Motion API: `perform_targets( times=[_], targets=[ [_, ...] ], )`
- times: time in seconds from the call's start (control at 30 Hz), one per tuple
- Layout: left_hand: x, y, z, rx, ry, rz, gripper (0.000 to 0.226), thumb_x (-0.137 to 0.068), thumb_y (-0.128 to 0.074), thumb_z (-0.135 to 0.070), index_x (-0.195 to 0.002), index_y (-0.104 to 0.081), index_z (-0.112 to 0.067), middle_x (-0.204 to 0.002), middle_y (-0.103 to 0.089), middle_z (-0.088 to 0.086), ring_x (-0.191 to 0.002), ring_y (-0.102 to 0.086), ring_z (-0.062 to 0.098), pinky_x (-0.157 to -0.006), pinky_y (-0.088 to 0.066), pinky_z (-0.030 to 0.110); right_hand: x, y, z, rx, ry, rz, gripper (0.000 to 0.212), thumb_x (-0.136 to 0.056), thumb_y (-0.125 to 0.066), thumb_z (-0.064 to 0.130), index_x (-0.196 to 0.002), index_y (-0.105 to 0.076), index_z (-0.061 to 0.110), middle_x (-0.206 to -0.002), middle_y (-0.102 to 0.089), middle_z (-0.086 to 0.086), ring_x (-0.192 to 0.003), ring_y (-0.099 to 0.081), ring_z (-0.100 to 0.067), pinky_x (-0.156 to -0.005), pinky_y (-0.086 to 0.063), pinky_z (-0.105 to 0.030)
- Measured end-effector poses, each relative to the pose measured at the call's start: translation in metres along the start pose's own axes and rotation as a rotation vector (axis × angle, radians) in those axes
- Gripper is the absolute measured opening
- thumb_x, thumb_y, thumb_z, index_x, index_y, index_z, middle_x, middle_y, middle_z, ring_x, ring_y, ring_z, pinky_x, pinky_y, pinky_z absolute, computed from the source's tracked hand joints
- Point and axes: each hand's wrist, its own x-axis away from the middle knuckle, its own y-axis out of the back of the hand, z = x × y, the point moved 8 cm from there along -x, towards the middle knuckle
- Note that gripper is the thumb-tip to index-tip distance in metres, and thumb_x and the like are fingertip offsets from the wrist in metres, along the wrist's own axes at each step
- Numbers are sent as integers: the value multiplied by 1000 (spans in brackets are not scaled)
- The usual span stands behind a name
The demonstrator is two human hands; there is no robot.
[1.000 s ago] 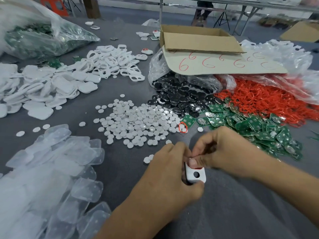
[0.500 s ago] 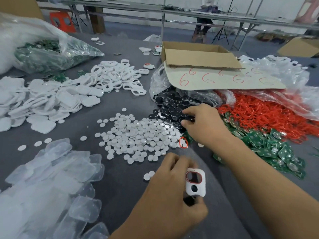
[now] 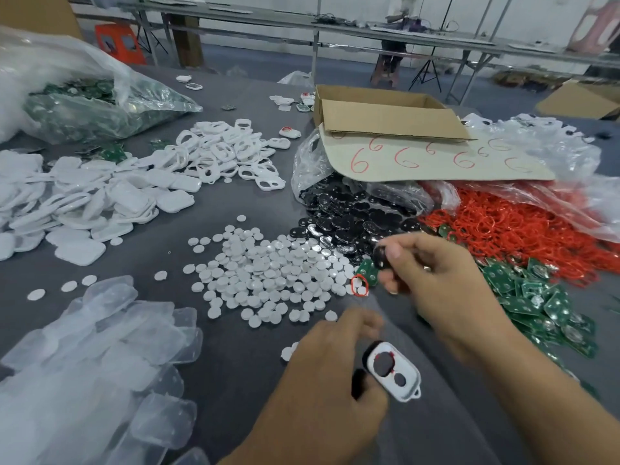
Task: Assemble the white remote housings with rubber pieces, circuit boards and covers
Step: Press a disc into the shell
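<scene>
Presently: white housing [image 3: 410, 370], two-hole face up, gripped at its left edge by curled thumb and fingers of left hand [image 3: 322, 380]. Black rubber piece [image 3: 380, 255] pinched at right hand [image 3: 436, 283] fingertips, apart from housing, beside black rubber pile [image 3: 352, 216], white discs [image 3: 268, 266], green circuit boards [image 3: 536, 297].

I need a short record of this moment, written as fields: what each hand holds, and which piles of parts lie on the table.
left hand: holds a white housing, its two openings facing up
right hand: pinches a black rubber piece above the table
white discs: loose pile, centre of the table
black pieces: pile spilling from a clear bag, behind the discs
red rings: heap at the right
circuit boards: green heap in front of the red rings
cardboard box: open, at the back
</scene>
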Motion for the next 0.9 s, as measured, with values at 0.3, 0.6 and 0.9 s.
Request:
perform_targets(
  times=[0.3, 0.6, 0.9],
  targets=[
    [1, 8, -5, 578, 56, -123, 26, -88, -75, -2, -104, -77, -22, -94, -77, -2, -88, -75, 10, -77, -54, 14, 87, 10, -19, -519, -167, 89, 33, -71, -74, 17, -103, -77, 16, -77, -71, -12, -75, -73, -21, -69, -57, -22],
    [-1, 0, -3, 713, 105, -84, 18, -85, -77, -9, -100, -80, -19, -91, -79, 2, -85, -76, 14, -75, -56, 17, 86, 7, -21, -603, -61, 194, 32, -78, -73, 14, -111, -74, 14, -82, -70, -3, -78, -69, -14, -76, -55, -22],
    [8, -15, 3, -87, 35, 67, 91, -52, -86, -63, -126, -32, -61, -111, -50, -35, -116, -41, -9, -89, -32, 7, 84, 28, -3, 249, 297, 112, 30, -90, -69, 3, -110, -71, 25, -100, -73, 7, -94, -70, -10, -83, -55, -24]
  ],
)
